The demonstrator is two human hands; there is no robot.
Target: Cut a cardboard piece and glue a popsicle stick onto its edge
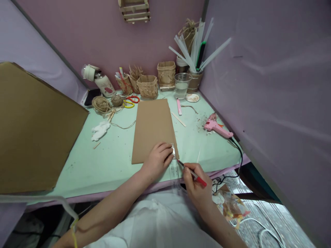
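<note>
A rectangular sheet of brown cardboard [153,127] lies flat on the table in front of me. Across its near right corner runs a clear ruler [174,168], which sticks out past the table's front edge. My left hand [159,157] presses the ruler down on the cardboard with fingers together. In my right hand [198,184] is a red pen [198,178], pinched between thumb and fingers. Its tip touches or nearly touches the cardboard's near right corner, beside the ruler.
A pink glue gun [218,129] with a black cord lies at right. Near the cardboard are a wooden stick [178,119], a pink cutter [179,107], scissors [130,101] and twine [101,105]. Behind stand woven baskets [147,86] and a water cup [181,88]. Large cardboard [33,134] leans at left.
</note>
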